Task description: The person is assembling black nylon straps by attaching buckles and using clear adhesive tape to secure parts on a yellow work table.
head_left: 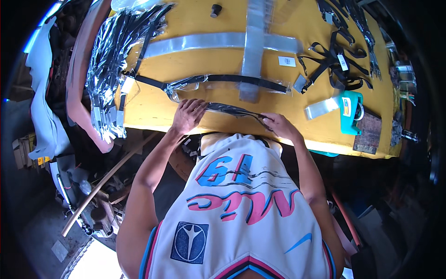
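Note:
A black strap in a clear plastic sleeve [230, 110] stretches between my hands near the front edge of the yellow table [153, 114]. My left hand [189, 115] is closed over its left end, palm down. At the other end my right hand [278, 126] pinches the strap's tip between thumb and fingers. Just beyond lies another black strap, partly in clear plastic [209, 80], with a white tag [127, 85] near its left end. The fingertips of my left hand are close to this strap's sleeve; whether they touch it I cannot tell.
A pile of bagged black straps [109, 60] hangs over the table's left side. Loose black straps [337, 60] lie at the right, behind a green tape dispenser [351, 111] and a dark plate [368, 132]. Clear tape strips [200, 44] cross the table. A small dark knob [215, 10] stands farther back.

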The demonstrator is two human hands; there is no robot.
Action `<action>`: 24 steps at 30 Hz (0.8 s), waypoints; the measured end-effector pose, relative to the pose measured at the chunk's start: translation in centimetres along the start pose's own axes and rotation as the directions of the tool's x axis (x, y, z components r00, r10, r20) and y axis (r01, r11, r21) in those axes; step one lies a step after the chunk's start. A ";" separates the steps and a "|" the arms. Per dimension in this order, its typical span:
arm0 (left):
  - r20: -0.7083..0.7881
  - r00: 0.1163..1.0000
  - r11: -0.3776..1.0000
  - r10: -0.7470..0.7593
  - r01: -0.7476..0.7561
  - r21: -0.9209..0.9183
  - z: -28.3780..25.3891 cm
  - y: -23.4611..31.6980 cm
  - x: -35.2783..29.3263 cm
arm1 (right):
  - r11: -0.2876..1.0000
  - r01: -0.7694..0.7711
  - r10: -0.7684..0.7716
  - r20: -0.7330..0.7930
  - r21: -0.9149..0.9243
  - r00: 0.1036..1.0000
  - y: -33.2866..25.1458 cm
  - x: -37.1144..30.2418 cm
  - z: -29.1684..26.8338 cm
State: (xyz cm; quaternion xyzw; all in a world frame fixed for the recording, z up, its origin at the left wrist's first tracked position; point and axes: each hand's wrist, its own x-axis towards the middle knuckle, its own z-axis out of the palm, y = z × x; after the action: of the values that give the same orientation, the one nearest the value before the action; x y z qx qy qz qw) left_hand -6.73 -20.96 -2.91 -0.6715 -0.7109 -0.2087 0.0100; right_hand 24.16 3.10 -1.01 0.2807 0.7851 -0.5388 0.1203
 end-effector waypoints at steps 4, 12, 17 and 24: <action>0.190 0.982 0.990 0.026 0.000 -0.138 -1.8 -1.1 1.9 | 0.882 -0.278 0.108 0.412 0.380 0.905 1.3 0.8 -3.0; 0.878 0.463 0.877 0.118 0.365 -0.311 -1.1 -4.2 8.8 | 0.973 0.059 0.027 0.365 -0.221 0.931 2.0 0.9 -4.0; 0.891 0.408 0.863 0.201 0.356 -0.358 1.7 -5.4 9.2 | 0.970 -0.234 0.159 0.555 0.066 0.816 2.3 0.7 -5.2; 0.154 0.981 0.912 -0.120 0.170 -0.373 -0.7 -1.8 4.7 | 0.929 -0.370 0.346 0.360 -0.002 0.867 2.1 -1.6 -6.3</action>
State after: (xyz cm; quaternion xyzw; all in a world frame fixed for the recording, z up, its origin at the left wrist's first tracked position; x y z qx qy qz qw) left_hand -9.05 -16.76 -1.43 -0.6177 -0.7031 -0.3010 -0.1829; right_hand 27.38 8.90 0.64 0.3236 0.6664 -0.5747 0.3478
